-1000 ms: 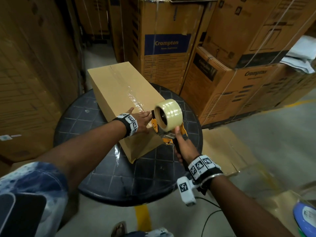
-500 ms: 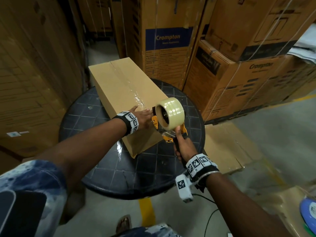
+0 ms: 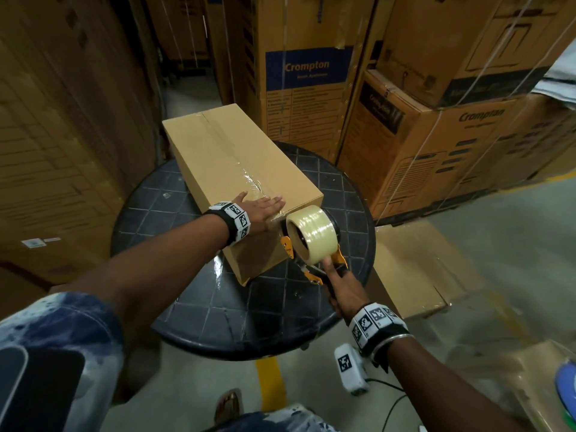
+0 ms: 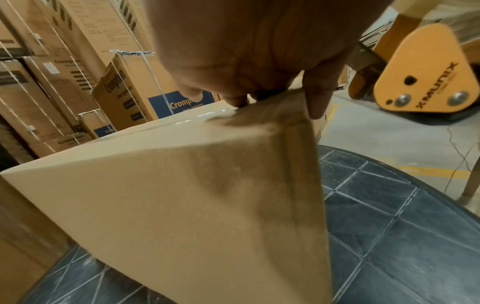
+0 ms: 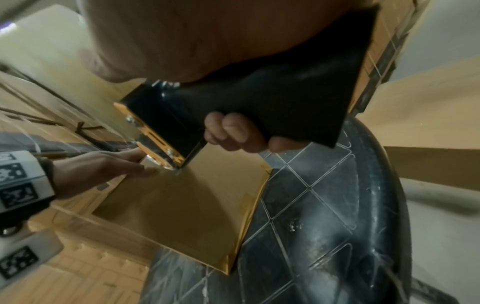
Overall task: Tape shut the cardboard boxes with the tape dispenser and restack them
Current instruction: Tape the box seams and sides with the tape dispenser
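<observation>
While stacked printed brown cartons (image 3: 436, 157) rise behind it, a round black table with a diamond-grid top (image 3: 311, 307) carries the long plain tan cardboard box (image 3: 224, 157), its long axis running away from the person. Flat on the box's near end lies the left hand (image 3: 261, 210), fingers straight. Against that end, the right hand (image 3: 346, 291) grips the orange-and-black tape dispenser (image 3: 311, 241) with its glossy clear roll.

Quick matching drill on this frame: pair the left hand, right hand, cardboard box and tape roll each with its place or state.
Things:
1. left hand
2. right hand
3. cardboard box
4. tape roll

States:
A. lies on the round black table
B. mounted on the orange dispenser
C. flat on the box top
D. curled round the dispenser's black handle

Pairs: 1-C, 2-D, 3-A, 4-B
</observation>
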`<action>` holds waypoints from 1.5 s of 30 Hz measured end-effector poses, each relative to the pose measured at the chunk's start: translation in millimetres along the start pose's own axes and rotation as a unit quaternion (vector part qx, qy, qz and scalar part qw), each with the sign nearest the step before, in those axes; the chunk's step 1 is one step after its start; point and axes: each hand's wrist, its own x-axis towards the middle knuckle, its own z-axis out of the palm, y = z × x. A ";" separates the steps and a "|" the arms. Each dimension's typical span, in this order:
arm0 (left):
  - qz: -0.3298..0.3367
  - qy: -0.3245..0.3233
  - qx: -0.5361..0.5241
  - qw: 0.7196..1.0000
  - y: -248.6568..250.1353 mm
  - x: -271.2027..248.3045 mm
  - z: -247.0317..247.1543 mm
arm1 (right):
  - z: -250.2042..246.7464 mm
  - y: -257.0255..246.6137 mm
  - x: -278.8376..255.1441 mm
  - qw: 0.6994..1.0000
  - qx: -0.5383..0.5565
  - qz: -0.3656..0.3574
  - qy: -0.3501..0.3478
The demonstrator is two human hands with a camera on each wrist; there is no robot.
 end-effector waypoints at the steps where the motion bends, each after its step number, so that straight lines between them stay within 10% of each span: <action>1: -0.003 -0.001 0.000 1.000 1.0 -0.1 -1.0 | -0.6 3.0 0.8 1.000 0.006 -0.001 -0.005; 31: -0.214 0.036 -0.216 0.952 54.3 29.8 -18.1 | -5.2 22.6 32.1 0.993 0.080 -0.011 -0.088; 45: -0.125 0.000 -0.178 0.976 45.0 29.4 -14.3 | -8.6 23.4 52.8 0.994 0.039 -0.054 -0.091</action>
